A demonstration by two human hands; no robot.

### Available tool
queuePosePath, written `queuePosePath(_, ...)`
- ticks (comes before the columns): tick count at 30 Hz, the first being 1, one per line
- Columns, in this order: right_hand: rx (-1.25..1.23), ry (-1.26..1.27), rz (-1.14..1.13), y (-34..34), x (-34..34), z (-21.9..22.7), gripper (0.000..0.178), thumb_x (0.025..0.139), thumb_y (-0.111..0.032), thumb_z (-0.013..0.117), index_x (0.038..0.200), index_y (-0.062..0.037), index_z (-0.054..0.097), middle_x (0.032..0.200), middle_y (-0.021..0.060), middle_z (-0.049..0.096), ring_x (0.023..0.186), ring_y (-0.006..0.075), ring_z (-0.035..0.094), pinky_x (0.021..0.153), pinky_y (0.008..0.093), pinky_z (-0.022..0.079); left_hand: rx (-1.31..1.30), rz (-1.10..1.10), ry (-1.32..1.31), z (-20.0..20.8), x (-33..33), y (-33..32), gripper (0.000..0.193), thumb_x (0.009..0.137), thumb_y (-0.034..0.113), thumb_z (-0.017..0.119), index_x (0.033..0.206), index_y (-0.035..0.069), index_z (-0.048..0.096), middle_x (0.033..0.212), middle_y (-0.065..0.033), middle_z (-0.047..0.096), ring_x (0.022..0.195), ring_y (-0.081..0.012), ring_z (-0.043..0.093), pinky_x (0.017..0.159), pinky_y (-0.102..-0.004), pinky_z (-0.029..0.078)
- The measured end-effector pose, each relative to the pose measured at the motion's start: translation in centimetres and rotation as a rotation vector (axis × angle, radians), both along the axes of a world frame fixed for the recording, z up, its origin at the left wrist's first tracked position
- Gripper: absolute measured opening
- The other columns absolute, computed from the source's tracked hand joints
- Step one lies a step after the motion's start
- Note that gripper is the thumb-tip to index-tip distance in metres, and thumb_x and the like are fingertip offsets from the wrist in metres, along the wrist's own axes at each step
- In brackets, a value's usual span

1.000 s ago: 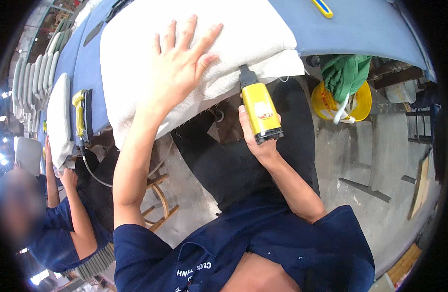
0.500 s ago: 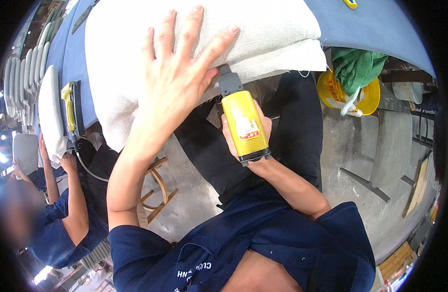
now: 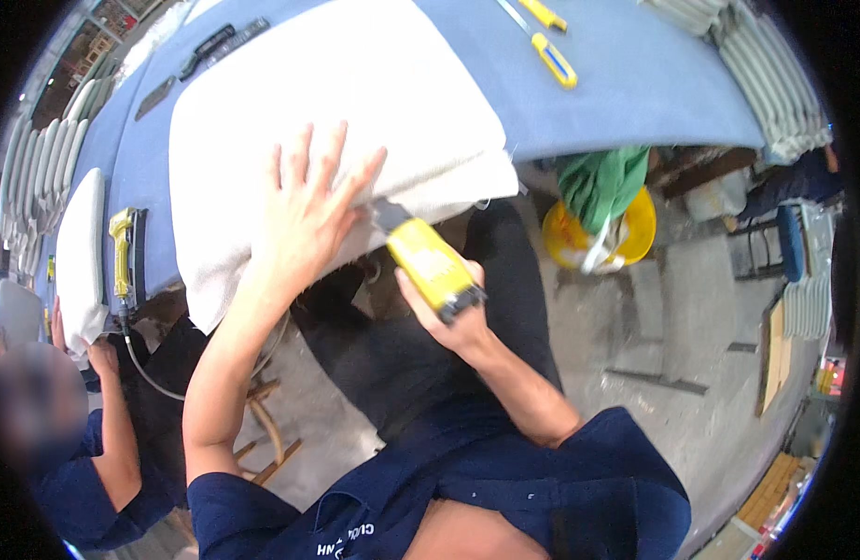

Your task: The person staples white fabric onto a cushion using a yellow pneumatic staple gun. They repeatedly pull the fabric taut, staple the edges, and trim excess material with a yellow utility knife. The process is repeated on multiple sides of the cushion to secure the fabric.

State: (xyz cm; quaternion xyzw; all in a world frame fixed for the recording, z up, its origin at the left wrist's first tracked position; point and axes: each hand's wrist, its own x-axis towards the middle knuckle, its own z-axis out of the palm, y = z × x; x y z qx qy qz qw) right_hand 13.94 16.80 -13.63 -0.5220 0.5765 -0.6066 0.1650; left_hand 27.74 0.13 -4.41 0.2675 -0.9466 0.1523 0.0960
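A white fabric-covered cushion (image 3: 392, 89) lies on the blue-covered table, its loose cloth edge hanging at the near side. My left hand (image 3: 308, 217) presses flat on it near that edge, fingers stretched out and spread. Wrapped around a yellow and black staple gun (image 3: 430, 264), my right hand (image 3: 460, 324) holds it just below the cushion's near edge. The gun tilts, its dark nose pointing up and left to the cloth beside my left thumb. Whether the nose touches the cloth I cannot tell. The gun's body hides part of my right hand.
On the blue table (image 3: 635, 103) lie a yellow-handled screwdriver (image 3: 553, 61) and dark tools (image 3: 223, 47). Another yellow staple gun (image 3: 123, 254) with a hose rests at left, by a co-worker handling a white cushion (image 3: 80, 266). A yellow bucket (image 3: 640, 229) with green cloth (image 3: 605, 182) stands right.
The view has shifted, showing more table at the far right. My right hand has tilted the staple gun further left; my left hand stays spread on the cushion.
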Motion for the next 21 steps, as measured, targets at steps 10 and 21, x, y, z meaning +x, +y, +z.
queuePosePath(10, 0.482, 0.464, -0.545, 0.0, -25.2, 15.2, 0.059, 0.095, -0.035, 0.075, 0.139, 0.0001, 0.058, 0.077, 0.0041, 0.066, 0.059, 0.0137, 0.058, 0.059, 0.03, 0.046, 0.397, -0.053, 0.293, -6.0, 4.0, 10.5, 0.084, 0.093, 0.031, 0.075, 0.166, 0.019, 0.035, 0.173, -0.0165, 0.026, 0.159, -0.0509, 0.015, 0.126, -0.0682, 0.015)
queuePosePath(21, 0.599, 1.002, -0.624, -14.3, -29.3, 6.6, 0.07, 0.095, -0.062, 0.062, 0.152, -0.0225, 0.055, 0.142, 0.0245, 0.058, 0.134, 0.0484, 0.052, 0.11, 0.0582, 0.045, 0.713, 0.321, 1.143, -9.3, 11.7, 17.0, 0.064, 0.094, 0.0, 0.057, 0.157, 0.001, 0.044, 0.157, -0.0183, 0.049, 0.143, -0.0322, 0.051, 0.115, -0.0423, 0.042)
